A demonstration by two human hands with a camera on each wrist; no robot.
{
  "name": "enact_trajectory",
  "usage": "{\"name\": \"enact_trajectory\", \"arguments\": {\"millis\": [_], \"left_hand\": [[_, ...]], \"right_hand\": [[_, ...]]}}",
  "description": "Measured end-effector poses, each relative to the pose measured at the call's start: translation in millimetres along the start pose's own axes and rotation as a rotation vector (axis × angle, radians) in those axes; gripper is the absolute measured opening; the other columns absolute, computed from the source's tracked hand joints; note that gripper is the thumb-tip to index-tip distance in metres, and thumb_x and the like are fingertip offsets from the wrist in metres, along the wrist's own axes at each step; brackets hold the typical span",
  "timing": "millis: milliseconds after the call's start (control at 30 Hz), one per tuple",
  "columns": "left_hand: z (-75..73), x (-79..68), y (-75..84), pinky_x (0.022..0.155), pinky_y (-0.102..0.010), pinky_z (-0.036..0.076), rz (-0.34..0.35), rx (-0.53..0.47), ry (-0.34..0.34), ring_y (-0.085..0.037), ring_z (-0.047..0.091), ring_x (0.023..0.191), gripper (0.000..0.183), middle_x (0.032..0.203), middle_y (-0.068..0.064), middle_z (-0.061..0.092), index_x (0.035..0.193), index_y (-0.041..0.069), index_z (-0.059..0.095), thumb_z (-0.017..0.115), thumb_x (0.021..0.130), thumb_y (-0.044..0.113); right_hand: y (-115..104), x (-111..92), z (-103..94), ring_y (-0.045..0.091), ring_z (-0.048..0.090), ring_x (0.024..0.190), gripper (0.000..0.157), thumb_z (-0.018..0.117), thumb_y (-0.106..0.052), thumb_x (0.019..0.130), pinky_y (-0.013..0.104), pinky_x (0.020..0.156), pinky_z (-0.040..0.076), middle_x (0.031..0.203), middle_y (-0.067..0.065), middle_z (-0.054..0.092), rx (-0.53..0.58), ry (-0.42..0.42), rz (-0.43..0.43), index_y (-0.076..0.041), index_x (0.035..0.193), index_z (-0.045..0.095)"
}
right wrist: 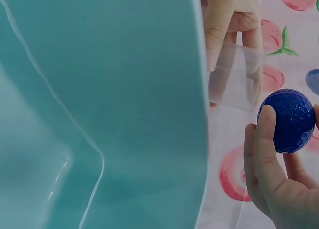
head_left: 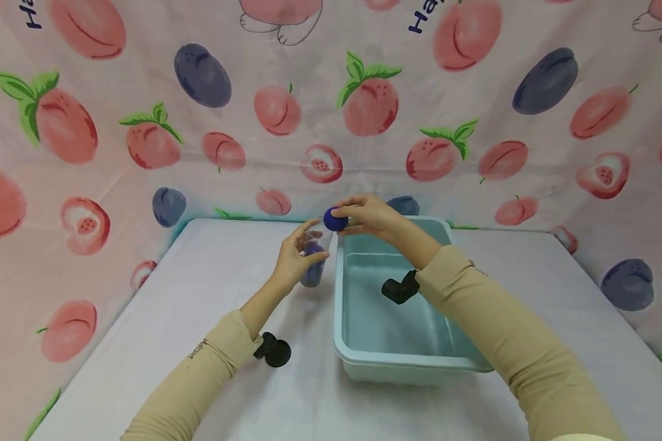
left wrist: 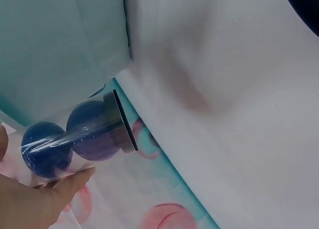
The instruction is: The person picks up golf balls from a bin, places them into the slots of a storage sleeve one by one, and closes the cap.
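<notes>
Gripping tube, two blue balls inside: left hand. Pinching third ball: right hand. Black pieces in bin.

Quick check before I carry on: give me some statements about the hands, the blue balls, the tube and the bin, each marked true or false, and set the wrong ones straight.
1. The right hand holds a blue ball. True.
2. The left hand holds a clear tube. True.
3. Only one ball is inside the tube. False: two blue balls are in it.
4. The right hand's ball is inside the tube. False: it is outside, near the tube's open end.
5. Black pieces lie in the pale teal bin. True.
6. In the head view, the bin stands left of the tube. False: it stands to the right.
</notes>
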State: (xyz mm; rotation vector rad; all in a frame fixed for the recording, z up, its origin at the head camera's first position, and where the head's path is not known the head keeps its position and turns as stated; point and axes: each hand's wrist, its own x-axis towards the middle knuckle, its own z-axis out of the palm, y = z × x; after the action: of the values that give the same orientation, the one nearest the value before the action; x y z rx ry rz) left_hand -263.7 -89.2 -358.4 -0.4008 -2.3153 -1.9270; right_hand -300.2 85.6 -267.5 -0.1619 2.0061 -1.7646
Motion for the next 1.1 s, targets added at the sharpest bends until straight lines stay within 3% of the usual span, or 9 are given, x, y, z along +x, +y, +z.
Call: {"name": "enact_trajectory", "arguments": {"millis": [167,400,600,733,867,1000,1100], "left_hand": [[3.0,1.3,-0.2,0.095,-0.043,0.047,-0.021,-0.012,0.023,-0.037,0.057,0.111,0.066,0.121,-0.022,0.059,0.137,0.01,0.047,0.072,0.078,-0.005],[4.4,3.3,2.9,0.104,-0.048,0.04,-0.021,0.001,0.053,-0.037,0.054,0.118,0.073,0.123,-0.024,0.058,0.142,0.004,0.039,0.072,0.078,-0.004],[6.0,4.8,4.4,0.103,-0.044,0.041,-0.035,0.055,0.065,-0.032,0.057,0.114,0.062,0.119,-0.019,0.061,0.134,0.004,0.051,0.074,0.077,0.0],[7.4,6.4,7.4,0.104,-0.045,0.04,-0.01,0.052,0.053,-0.033,0.056,0.114,0.059,0.119,-0.02,0.061,0.133,0.005,0.051,0.074,0.078,0.001],[6.6,5.9,9.9,0.103,-0.048,0.04,-0.005,0.043,0.05,-0.036,0.055,0.114,0.06,0.122,-0.02,0.059,0.135,0.006,0.049,0.073,0.079,0.002],[3.5,3.7,9.5,0.098,-0.05,0.043,-0.039,0.049,0.056,-0.034,0.057,0.111,0.062,0.125,-0.021,0.058,0.137,0.008,0.046,0.072,0.081,0.002],[1.2,2.4,10.4,0.096,-0.05,0.045,-0.053,0.058,0.065,-0.035,0.057,0.109,0.062,0.124,-0.022,0.058,0.137,0.009,0.045,0.071,0.081,0.002]], "right_hand": [[-3.1,0.0,4.4,0.037,0.051,0.123,0.043,0.056,-0.013,0.094,0.044,0.098,0.046,0.141,0.021,0.044,-0.027,0.002,-0.012,0.003,0.134,0.047],[-8.0,-1.0,9.0,0.036,0.051,0.123,0.041,0.054,-0.012,0.095,0.044,0.099,0.045,0.141,0.02,0.044,-0.066,0.007,-0.027,0.003,0.133,0.049],[-8.5,-0.9,10.1,0.036,0.05,0.124,0.042,0.054,-0.01,0.095,0.044,0.1,0.045,0.14,0.022,0.046,-0.089,-0.007,-0.033,0.003,0.134,0.048],[-11.1,-3.3,8.7,0.035,0.05,0.123,0.042,0.054,-0.009,0.095,0.044,0.1,0.045,0.139,0.022,0.046,-0.096,-0.002,-0.039,0.003,0.135,0.047],[-13.1,-5.8,9.4,0.029,0.055,0.109,0.04,0.055,-0.008,0.094,0.044,0.099,0.046,0.134,0.021,0.05,-0.109,0.007,-0.057,0.003,0.132,0.049],[-11.7,-5.6,12.0,0.019,0.055,0.084,0.036,0.055,-0.008,0.094,0.043,0.096,0.048,0.115,0.015,0.057,-0.15,0.008,-0.085,0.005,0.127,0.053],[-9.4,-5.1,14.0,0.016,0.054,0.077,0.035,0.056,-0.008,0.094,0.042,0.094,0.049,0.105,0.011,0.056,-0.168,0.003,-0.095,0.006,0.126,0.054]]}}
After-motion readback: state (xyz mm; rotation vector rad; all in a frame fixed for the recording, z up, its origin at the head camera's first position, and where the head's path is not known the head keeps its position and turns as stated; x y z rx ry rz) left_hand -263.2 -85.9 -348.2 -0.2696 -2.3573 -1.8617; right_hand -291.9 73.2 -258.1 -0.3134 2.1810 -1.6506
